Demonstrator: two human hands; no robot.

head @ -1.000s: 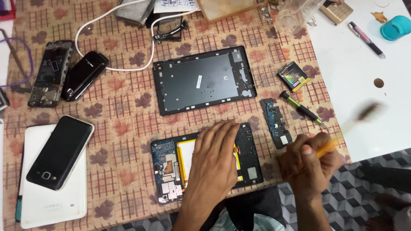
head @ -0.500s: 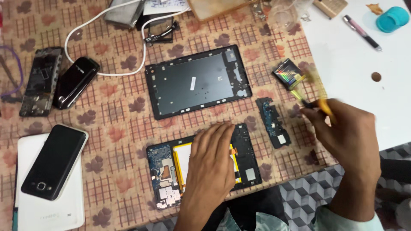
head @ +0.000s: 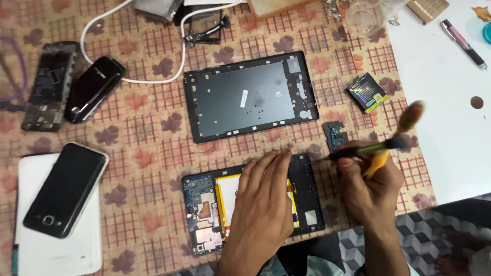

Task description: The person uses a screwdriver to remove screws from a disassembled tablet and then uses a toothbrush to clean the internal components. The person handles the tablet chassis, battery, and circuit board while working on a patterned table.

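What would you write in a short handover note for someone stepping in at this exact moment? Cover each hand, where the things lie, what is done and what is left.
Left hand: flat on the opened tablet, covering its yellow-edged battery.
Right hand: gripping two tools, a screwdriver with a dark handle and a yellow-handled one, just right of the tablet.
Laid out: the tablet's back cover above, inside up; a small circuit board beside the right hand; a spare battery pack further up.
Done: back cover off, internals exposed.
Left: battery and main board are in place in the frame.
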